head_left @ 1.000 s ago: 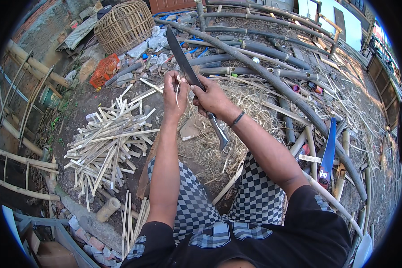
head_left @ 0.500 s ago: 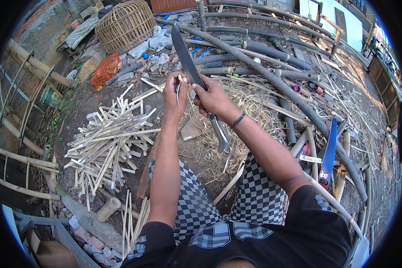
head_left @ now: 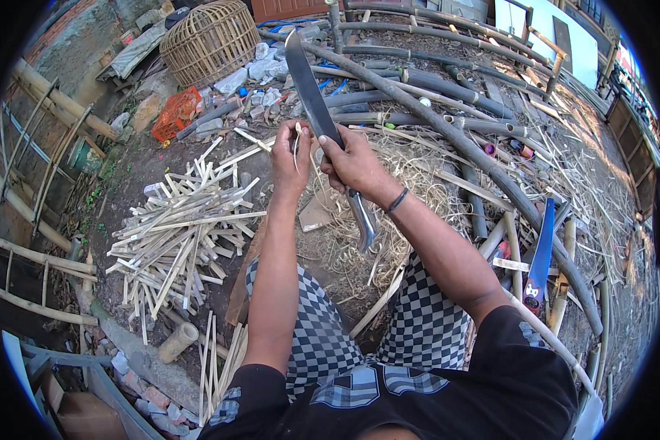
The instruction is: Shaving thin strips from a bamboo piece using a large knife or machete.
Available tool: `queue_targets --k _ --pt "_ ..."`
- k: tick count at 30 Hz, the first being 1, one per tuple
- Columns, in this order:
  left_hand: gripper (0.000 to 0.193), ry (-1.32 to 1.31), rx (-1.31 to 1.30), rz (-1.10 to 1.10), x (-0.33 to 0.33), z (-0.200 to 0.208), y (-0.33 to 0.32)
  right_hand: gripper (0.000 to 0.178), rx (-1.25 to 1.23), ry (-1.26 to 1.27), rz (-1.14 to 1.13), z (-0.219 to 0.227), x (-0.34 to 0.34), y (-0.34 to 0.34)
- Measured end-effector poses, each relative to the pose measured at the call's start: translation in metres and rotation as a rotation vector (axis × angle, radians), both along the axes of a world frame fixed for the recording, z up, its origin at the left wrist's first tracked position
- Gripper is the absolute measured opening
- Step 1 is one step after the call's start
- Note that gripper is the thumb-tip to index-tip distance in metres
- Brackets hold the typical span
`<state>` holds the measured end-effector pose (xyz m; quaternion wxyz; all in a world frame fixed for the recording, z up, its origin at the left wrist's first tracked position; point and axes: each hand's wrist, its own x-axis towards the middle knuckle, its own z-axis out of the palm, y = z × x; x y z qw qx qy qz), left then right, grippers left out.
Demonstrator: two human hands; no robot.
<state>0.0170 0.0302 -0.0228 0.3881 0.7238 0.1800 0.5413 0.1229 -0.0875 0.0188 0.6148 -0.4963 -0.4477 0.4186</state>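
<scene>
A machete (head_left: 312,92) with a long dark blade slants up and away in front of me. My right hand (head_left: 354,164) is closed around the blade's lower end, and the shiny handle (head_left: 362,226) sticks out below my palm. Close beside it, my left hand (head_left: 289,158) pinches a thin pale bamboo strip (head_left: 297,144) between thumb and fingers. The strip is next to the blade's edge; whether they touch I cannot tell. To the left of my left forearm lies a loose pile of split bamboo sticks (head_left: 180,235).
Curly shavings (head_left: 407,220) cover the ground past my knees. A blue-bladed handsaw (head_left: 541,253) lies at the right, near a long pole (head_left: 484,158). Farther off are an orange crate (head_left: 177,114), a woven bamboo cage (head_left: 210,42) and several bamboo poles (head_left: 447,86).
The machete's tip has shifted slightly up and to the right. Both hands keep their grips, and the whole view has moved a little.
</scene>
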Motion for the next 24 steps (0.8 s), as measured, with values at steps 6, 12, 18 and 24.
queue_targets --k 6,12,18,24 --pt "0.012 -0.034 -0.019 -0.037 0.005 0.002 -0.01 0.03 -0.01 -0.057 -0.006 0.002 -0.003 -0.002" --pt "0.013 -0.027 0.04 -0.005 0.005 0.0 -0.008 0.032 -0.036 0.011 0.001 0.0 -0.001 0.001" --pt "0.014 -0.015 0.023 0.021 0.005 -0.002 -0.006 0.03 -0.073 0.129 0.095 -0.006 0.006 0.005" --pt "0.015 -0.028 0.043 0.038 0.005 0.0 -0.009 0.03 -0.083 0.233 0.098 -0.004 0.003 0.003"
